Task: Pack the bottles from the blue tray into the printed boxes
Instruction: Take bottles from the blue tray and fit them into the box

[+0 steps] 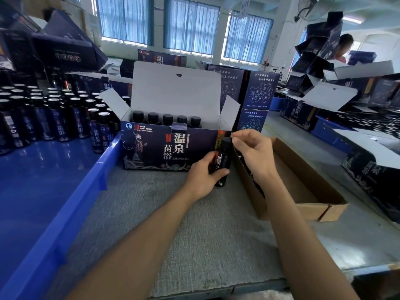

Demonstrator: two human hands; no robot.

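- The left hand (202, 173) holds one dark bottle (223, 161) around its lower half, with fingers and thumb wrapped round it.
- The bottle stands straight up on the grey desk (194, 224), so its long side runs up and down. Its black cap (226, 141) is on top.
- The right hand (253, 151) is just to the right of the cap, with bent fingers. The thumb and first finger come together right at the cap's edge. I cannot tell if they pinch it or only touch it.
- The printed box (155, 148) is open, with its lid standing up at the far side. The bottle is right at the box's near right corner, touching it or almost touching.
- A row of five capped bottles (167, 119) fills the far side of the box. The near side looks free, but the front wall hides most of it.
- So the open top of the box is up and a little far-left of the bottle. The left hand is nearer to it, so I think a lift up and over the front wall comes next.
- The blue tray (104, 161) is on the left, with many more bottles (60, 118) standing at its far end.
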